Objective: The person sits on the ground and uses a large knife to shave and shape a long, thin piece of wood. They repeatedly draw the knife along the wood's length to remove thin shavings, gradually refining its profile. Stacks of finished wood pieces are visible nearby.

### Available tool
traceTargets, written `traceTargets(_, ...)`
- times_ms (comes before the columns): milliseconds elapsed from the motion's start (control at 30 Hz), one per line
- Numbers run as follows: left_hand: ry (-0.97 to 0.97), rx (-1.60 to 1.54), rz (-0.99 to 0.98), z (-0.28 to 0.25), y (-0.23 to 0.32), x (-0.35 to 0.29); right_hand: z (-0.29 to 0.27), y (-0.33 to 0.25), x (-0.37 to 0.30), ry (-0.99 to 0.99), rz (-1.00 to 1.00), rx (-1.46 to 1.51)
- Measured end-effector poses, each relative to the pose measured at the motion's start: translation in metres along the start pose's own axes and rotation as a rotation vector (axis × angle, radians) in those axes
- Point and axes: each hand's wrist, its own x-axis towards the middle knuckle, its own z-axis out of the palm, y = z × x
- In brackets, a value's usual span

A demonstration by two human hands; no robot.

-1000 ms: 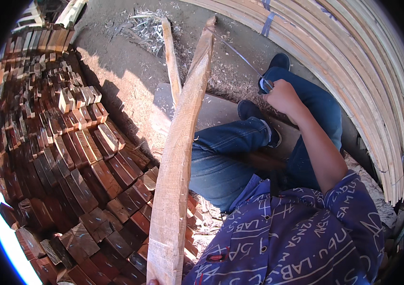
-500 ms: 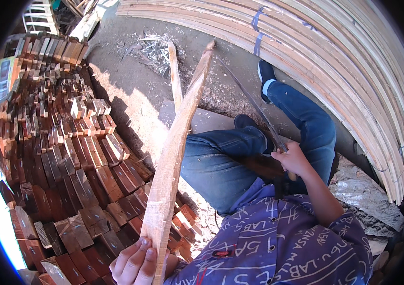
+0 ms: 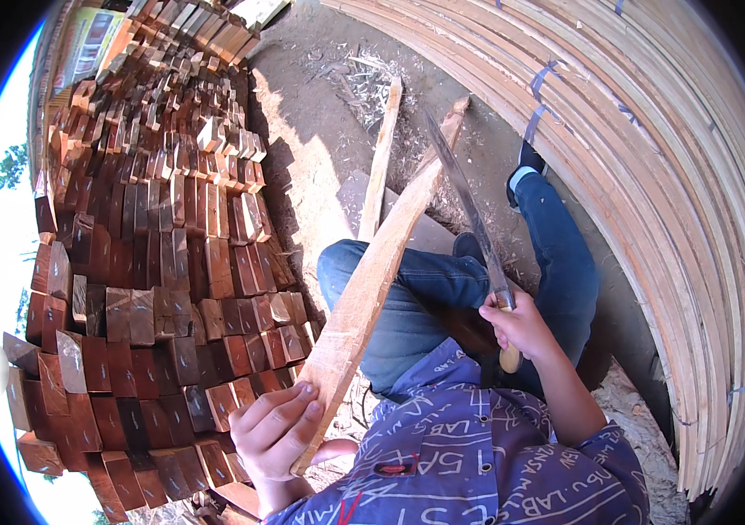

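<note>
Work in hand: we see a person sitting on the dirt ground [image 3: 320, 131] and trimming a long pale wooden plank [image 3: 372, 280] with a long thin knife with a light wooden handle [image 3: 468, 219].
Where the plank is: it slants up from the left hand [image 3: 278, 430], crosses the blue-jeaned knee [image 3: 416, 289], and its far tip points at the ground.
Left hand: its fingers [image 3: 289, 404] are wrapped tight round the near end of the plank.
Right hand [image 3: 523, 325]: it is closed tight round the knife handle, and the blade lies along the plank's right edge, near the far end.
Done so far: we think some cutting is done, for pale wood shavings [image 3: 363, 74] lie on the ground past the plank tip.
Left to do: most of the plank edge looks rough, so we judge there is plenty left, though the view bends too much to be sure.
Second stick: one thin pale strip of wood [image 3: 381, 162] lies on the ground just beside the plank.
Stacks: a big pile of dark red-brown wood blocks [image 3: 153, 262] fills the left; a tall curved stack of long pale boards [image 3: 652, 175] fills the right.
Bands: thin blue straps [image 3: 540, 98] tie the pale boards together.
Signs: a flat yellow and green panel [image 3: 92, 39] sits at the top left, too small to make out.
Shirt: a blue shirt with white marks [image 3: 477, 455] is at the bottom.
</note>
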Motion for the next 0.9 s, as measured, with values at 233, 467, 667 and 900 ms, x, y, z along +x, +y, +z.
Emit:
traceTargets(233, 0.02, -0.073, -0.217, 0.018, 0.027, -0.03, -0.038, 0.031, 0.004, -0.032, 0.203, 0.184)
traceTargets(467, 0.124, -0.166, -0.331, 0.035, 0.04, -0.035, -0.055, 0.025, -0.001, 0.072, 0.21, 0.168)
traceTargets(667, 0.174, -0.194, -0.349, 0.017, 0.009, -0.027, -0.035, 0.024, -0.028, 0.143, 0.081, 0.124)
traceTargets(900, 0.312, -0.28, -0.576, 0.016, -0.005, -0.03, 0.021, 0.026, -0.054, 0.058, -0.028, 0.148)
